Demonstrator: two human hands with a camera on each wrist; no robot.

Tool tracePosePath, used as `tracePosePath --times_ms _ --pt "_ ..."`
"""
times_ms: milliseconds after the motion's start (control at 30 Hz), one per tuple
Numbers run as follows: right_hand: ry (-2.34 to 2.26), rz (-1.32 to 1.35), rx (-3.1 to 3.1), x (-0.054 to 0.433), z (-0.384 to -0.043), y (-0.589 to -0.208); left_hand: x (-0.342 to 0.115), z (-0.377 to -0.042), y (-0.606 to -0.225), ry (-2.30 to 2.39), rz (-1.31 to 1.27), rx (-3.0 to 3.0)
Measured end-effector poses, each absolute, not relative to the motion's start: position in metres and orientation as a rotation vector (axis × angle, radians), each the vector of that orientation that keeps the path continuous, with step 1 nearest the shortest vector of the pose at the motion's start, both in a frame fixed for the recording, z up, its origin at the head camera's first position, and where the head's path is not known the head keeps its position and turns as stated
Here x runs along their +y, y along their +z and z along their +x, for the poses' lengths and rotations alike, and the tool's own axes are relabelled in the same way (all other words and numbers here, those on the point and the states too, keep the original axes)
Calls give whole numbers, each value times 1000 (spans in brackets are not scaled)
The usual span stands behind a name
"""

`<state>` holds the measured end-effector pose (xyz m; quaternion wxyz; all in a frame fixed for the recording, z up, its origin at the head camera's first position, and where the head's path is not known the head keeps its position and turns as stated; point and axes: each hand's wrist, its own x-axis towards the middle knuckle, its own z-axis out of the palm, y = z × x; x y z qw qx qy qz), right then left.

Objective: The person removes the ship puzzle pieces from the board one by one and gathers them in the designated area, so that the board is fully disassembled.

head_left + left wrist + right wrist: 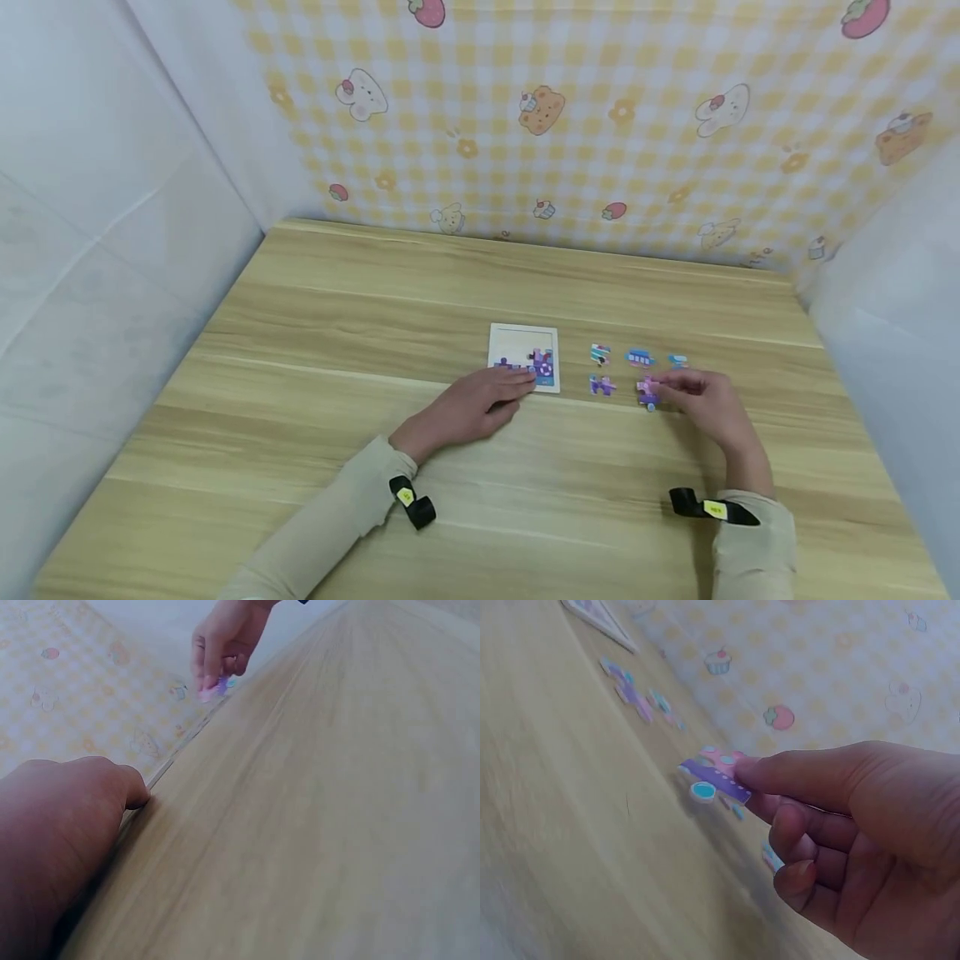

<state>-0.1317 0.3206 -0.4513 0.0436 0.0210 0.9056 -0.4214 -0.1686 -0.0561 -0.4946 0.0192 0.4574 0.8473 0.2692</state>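
Observation:
My left hand (472, 404) rests on the lower edge of a white-framed puzzle board (513, 340), its fingers stretched over the front row of pieces. Joined pieces in blue, purple and pink fill the board's lower right part; the hand hides some of them. To the right, my right hand (705, 404) pinches a pink and purple jigsaw piece (716, 778) with a turquoise round spot between thumb and fingertips. In the right wrist view that piece is held over the tabletop, with its shadow beneath. Only the back of the left hand and its thumb side show in the left wrist view.
Between the board and my right hand lie loose puzzle pieces: a striped one (600, 354), a blue one (640, 358) and a purple one (602, 385). Another small blue piece (678, 361) is just beyond the right hand. A checked curtain (585, 150) hangs behind the wooden table (337, 317).

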Motion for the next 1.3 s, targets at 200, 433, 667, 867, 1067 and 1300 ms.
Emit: tracePosePath --times_ms 200,433,667,867,1067,1300 --pt "-1242 15 2775 325 -134 -458 -55 -167 -494 852 1400 2618" --pt "-1195 31 2796 323 -138 -461 -55 -166 -495 848 1374 2620" --pt "-1176 77 2785 322 -138 -460 -55 -167 -493 868 1411 2620" --pt "-1160 86 2786 324 -137 -461 -53 -167 -492 885 1431 2619" --pt "-1179 69 2792 328 -136 -463 -52 -165 -493 888 1427 2621" --pt "-1312 33 2799 333 -133 -470 -51 -163 -493 873 1412 2615"
